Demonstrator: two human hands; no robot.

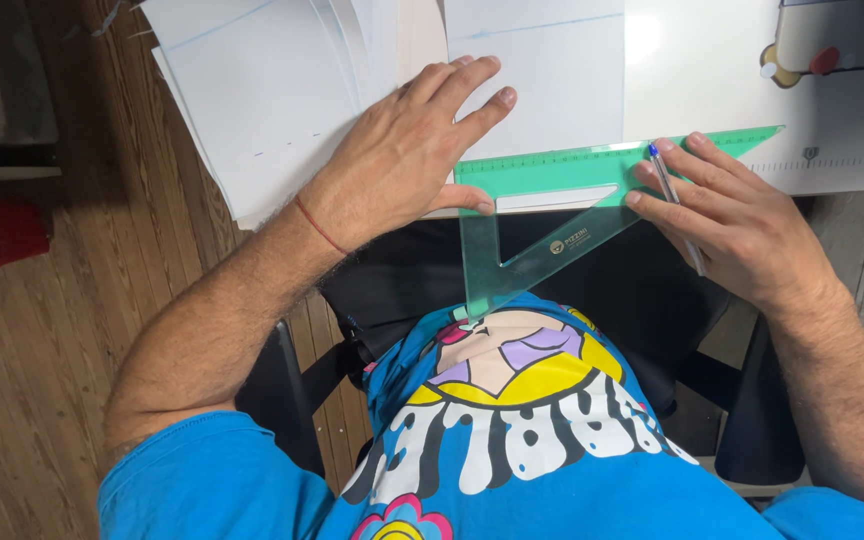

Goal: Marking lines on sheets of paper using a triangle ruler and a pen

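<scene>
We look down on a smooth white bench whose near edge runs across the upper part of the view, brightly lit so that its surface glares toward the right. Below and to the left lies a floor of warm brown wooden planks with visible grain, and a black chair sits under us, its dark seat showing between our arms. On the bench rests a loose stack of plain white paper sheets, matte and thin, their corners fanned out and hanging over the bench edge; a faint blue pencil line crosses the upper sheets. Our left hand lies flat and spread on the paper, fingers wide, its thumb pressing the long edge of a translucent green plastic set square, a flat triangle with a cut-out centre and a printed scale. The set square lies half on the bench, one point jutting out over the edge toward our lap. Our right hand rests its fingertips on the set square's sloping side and pinches a slim silver ballpoint pen with a blue tip between its fingers. A thin red cord bracelet circles the left wrist, and our bright blue printed cotton shirt fills the bottom.
</scene>
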